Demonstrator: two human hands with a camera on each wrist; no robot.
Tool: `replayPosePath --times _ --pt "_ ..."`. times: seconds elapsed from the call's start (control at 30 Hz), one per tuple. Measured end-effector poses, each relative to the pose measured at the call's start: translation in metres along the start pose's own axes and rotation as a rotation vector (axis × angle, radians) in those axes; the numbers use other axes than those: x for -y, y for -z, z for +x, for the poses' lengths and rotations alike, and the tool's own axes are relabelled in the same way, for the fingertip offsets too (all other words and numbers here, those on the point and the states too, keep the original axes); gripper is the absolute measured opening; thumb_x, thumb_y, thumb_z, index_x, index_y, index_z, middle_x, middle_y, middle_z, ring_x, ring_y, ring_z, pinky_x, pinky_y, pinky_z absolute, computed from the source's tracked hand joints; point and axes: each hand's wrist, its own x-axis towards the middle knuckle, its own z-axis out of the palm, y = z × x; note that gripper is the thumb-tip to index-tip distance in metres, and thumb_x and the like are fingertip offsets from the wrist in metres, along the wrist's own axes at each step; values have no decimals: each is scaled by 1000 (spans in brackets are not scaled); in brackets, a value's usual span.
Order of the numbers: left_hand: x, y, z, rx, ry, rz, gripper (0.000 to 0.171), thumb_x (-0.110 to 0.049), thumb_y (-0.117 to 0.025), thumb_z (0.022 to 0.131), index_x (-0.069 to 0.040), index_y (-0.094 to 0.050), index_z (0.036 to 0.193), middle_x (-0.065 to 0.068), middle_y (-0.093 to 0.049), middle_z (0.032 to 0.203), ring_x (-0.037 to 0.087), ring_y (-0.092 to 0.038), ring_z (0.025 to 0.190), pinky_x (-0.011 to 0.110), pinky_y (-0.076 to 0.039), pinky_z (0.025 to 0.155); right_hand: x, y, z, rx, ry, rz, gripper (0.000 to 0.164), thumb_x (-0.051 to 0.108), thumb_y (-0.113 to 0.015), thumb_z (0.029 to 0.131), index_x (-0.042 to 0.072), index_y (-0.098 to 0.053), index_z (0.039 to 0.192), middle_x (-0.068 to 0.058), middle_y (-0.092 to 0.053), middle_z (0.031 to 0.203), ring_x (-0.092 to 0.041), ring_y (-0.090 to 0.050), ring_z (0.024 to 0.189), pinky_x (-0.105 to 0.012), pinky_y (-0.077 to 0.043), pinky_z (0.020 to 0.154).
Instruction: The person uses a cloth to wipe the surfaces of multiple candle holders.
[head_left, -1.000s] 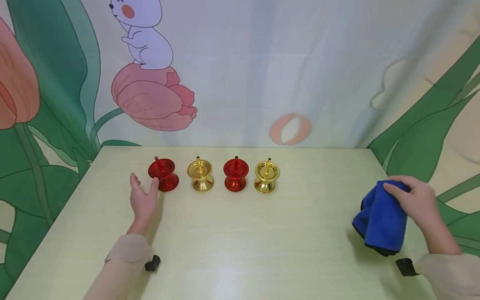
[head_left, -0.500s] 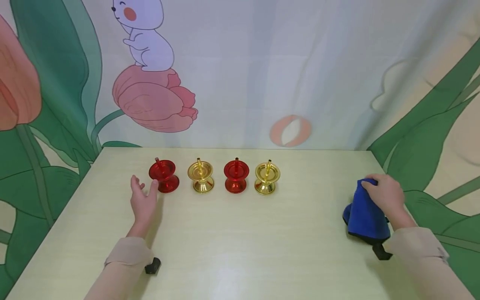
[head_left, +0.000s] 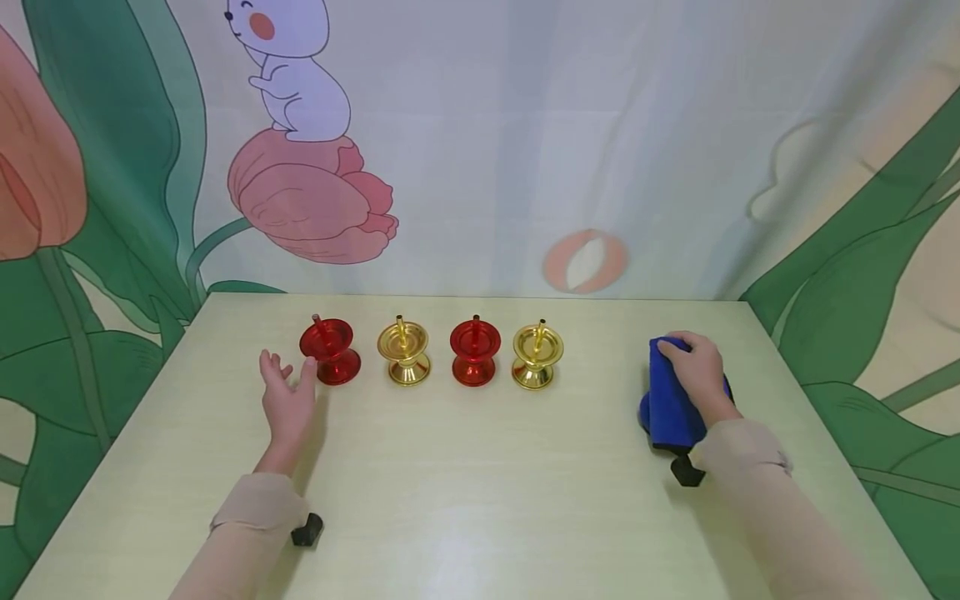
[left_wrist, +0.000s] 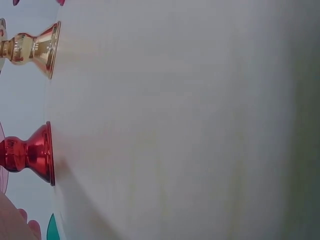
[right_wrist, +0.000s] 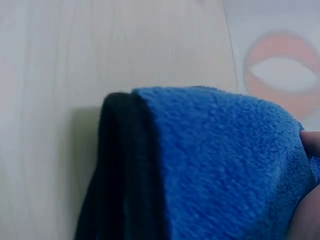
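My right hand (head_left: 699, 371) grips the top of a blue cloth (head_left: 671, 404) with black edging, which hangs down folded over the right part of the table. Close up in the right wrist view, the fuzzy cloth (right_wrist: 215, 155) fills the lower half. On the left, my left hand (head_left: 288, 407) holds nothing; its fingers and thumb are spread beside the leftmost red candle holder (head_left: 339, 365). Whether they touch cannot be told. Right of that holder stand a gold candle holder (head_left: 407, 369), a second red one (head_left: 474, 369) and a second gold one (head_left: 533, 375), all upright in a row.
The pale wooden table (head_left: 480, 475) carries everything, its far edge close behind the candle holders. A printed curtain (head_left: 465, 150) hangs behind it. Small black wrist devices sit at both cuffs, including one (head_left: 307, 530) on the left.
My right hand has carried the blue cloth leftward over the table, toward the row of candle holders. My left hand and the candle holders keep their places.
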Motion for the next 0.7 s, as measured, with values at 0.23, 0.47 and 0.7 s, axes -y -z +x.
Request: replayPosePath --times 0.23,0.47,0.7 --pt "-3 1 1 9 19 6 77 -47 -44 87 -20 4 142 5 -11 149 23 -25 131 44 -26 105 4 -36 7 0 4 -26 36 28 -47 90 3 -54 115 -18 -51 121 -34 -44 115 -47 -32 98" --pt "-6 2 6 30 21 84 76 -48 -40 88 -20 5 142 6 -11 149 27 -20 133 48 -23 106 0 -64 9 -3 63 -268 42 30 -42 91 3 -46 122 -21 -44 124 -39 -29 122 -57 -22 97" --pt "-7 7 18 80 -94 338 72 -45 -37 90 -8 -5 142 15 -7 149 35 -12 135 56 -13 106 -6 -69 10 117 82 -418 61 43 -34 92 4 -27 137 -25 -18 142 -42 0 133 -65 -2 100"
